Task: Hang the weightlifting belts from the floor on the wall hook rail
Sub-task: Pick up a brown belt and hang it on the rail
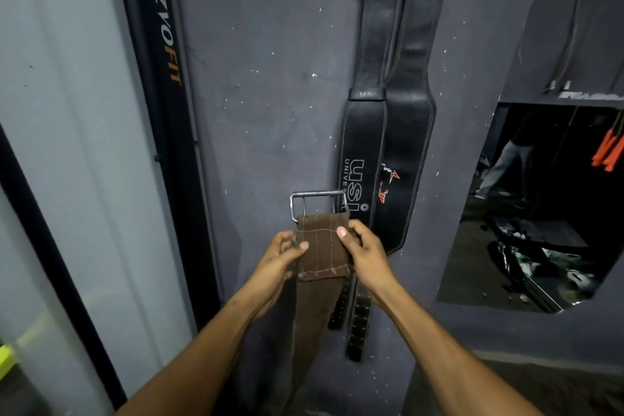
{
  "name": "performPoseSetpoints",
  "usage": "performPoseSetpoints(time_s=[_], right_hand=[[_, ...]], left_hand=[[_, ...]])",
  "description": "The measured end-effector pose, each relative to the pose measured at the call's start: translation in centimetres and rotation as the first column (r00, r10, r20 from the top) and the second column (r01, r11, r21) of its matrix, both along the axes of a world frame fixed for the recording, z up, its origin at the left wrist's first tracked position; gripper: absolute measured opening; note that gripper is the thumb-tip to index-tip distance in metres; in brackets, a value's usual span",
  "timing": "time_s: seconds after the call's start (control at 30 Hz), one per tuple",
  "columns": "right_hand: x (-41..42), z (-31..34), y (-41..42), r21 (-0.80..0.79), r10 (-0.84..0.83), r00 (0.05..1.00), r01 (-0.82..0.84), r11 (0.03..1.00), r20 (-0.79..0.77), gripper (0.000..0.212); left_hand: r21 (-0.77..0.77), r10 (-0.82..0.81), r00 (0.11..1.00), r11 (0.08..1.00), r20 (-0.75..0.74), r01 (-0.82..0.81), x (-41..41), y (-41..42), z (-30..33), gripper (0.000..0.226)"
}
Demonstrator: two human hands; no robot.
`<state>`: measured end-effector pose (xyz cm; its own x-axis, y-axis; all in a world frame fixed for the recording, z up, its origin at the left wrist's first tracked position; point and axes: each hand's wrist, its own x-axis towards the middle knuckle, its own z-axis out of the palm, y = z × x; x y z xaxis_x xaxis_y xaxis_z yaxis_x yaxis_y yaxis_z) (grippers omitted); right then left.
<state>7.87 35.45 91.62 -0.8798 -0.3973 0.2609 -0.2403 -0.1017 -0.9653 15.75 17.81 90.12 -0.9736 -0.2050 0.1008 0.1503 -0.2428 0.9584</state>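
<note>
A brown weightlifting belt (322, 246) with a steel buckle (317, 204) at its top end is held upright in front of the grey wall (263, 94). My left hand (282, 258) grips its left edge and my right hand (364, 253) grips its right edge, just below the buckle. The belt's tail hangs down between my forearms. Two black leather belts (388, 132) hang side by side on the wall to the right, their tops running out of view. The hook rail is not visible.
A black frame post with orange lettering (162, 54) stands left of the wall, beside a pale panel (67, 145). At the right a mirror (533, 213) reflects a person's legs and gear; orange handles (609, 152) and cords hang above it.
</note>
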Motion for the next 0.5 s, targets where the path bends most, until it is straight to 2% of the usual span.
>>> performPoseSetpoints(time_s=[0.1, 0.17, 0.23, 0.3, 0.33, 0.37, 0.43, 0.5], right_hand=[[0.4, 1.1, -0.6, 0.030, 0.013, 0.999, -0.012, 0.999, -0.030, 0.016], [0.6, 1.9, -0.8, 0.078, -0.038, 0.998, 0.042, 0.996, -0.044, 0.015], [0.7, 2.5, -1.0, 0.218, -0.160, 0.970, 0.199, 0.955, -0.183, 0.017], [0.7, 2.7, -1.3, 0.357, -0.297, 0.853, 0.463, 0.812, -0.429, 0.033], [0.9, 2.8, -1.4, 0.362, -0.343, 0.793, 0.554, 0.750, -0.503, 0.043], [1.4, 2.9, -1.6, 0.332, -0.376, 0.761, 0.593, 0.733, -0.529, 0.052], [2.5, 2.7, -1.8, 0.254, -0.381, 0.771, 0.558, 0.790, -0.511, 0.069], [3.6, 2.2, -2.5, 0.263, -0.282, 0.798, 0.473, 0.841, -0.532, 0.085]], left_hand=[[-0.168, 0.052, 0.989, 0.983, -0.140, -0.076, 0.0, 0.0, 2.5, 0.027], [-0.269, 0.087, 0.976, 0.953, -0.202, -0.140, -0.1, 0.1, 3.3, 0.025], [-0.368, 0.138, 0.957, 0.902, -0.255, -0.228, -0.3, 0.4, 3.8, 0.025], [-0.447, 0.192, 0.938, 0.839, -0.289, -0.310, -0.8, 0.8, 4.3, 0.024], [-0.458, 0.215, 0.930, 0.822, -0.299, -0.337, -0.9, 1.0, 4.5, 0.023], [-0.455, 0.242, 0.920, 0.812, -0.307, -0.366, -1.1, 1.4, 4.9, 0.022], [-0.443, 0.322, 0.887, 0.777, -0.332, -0.448, -1.7, 2.1, 5.8, 0.020], [-0.435, 0.382, 0.854, 0.742, -0.352, -0.511, -2.3, 2.7, 7.2, 0.019]])
